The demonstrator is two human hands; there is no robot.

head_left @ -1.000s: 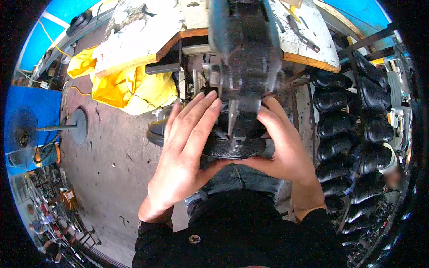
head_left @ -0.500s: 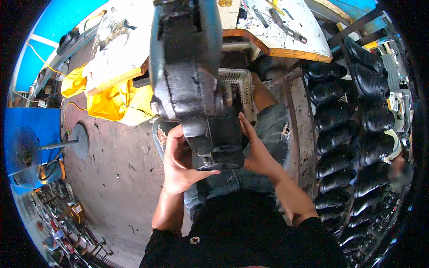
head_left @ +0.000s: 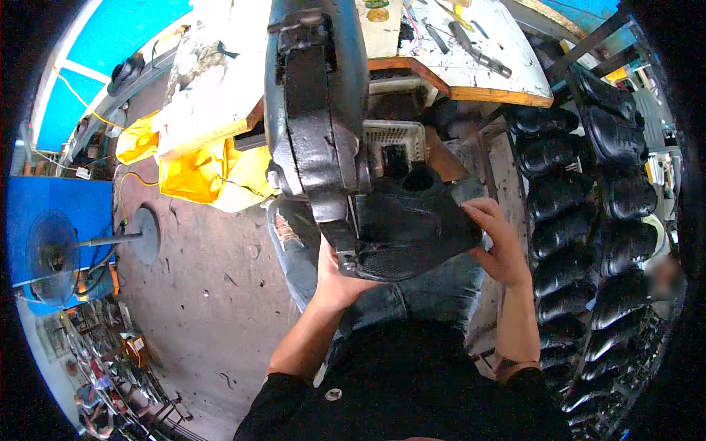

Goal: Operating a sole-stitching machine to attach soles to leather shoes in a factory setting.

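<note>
In front of me a black shoe (head_left: pixel 419 228) lies on its side against the end of a dark sewing machine head (head_left: pixel 320 125). A round opening shows on the shoe's far edge. My left hand (head_left: pixel 342 283) is under its left end, close to the machine's lower tip; the thumb lies along the shoe's near edge, and the other fingers are largely hidden. My right hand (head_left: pixel 500 242) pinches the right end of the shoe with thumb and fingers. Where the machine meets the shoe is hard to make out.
Racks of black shoes (head_left: pixel 559 198) stand at my right. Beyond the machine is a white worktable (head_left: pixel 500 81) with tools, and a pale plastic basket (head_left: pixel 423 140) sits below. Yellow cloth (head_left: pixel 195 176) hangs at the left, near a standing fan (head_left: pixel 53 246).
The right hand has moved outward to the right. The shoe now extends sideways between both hands, where before it was mostly hidden behind the machine. My view has shifted slightly.
</note>
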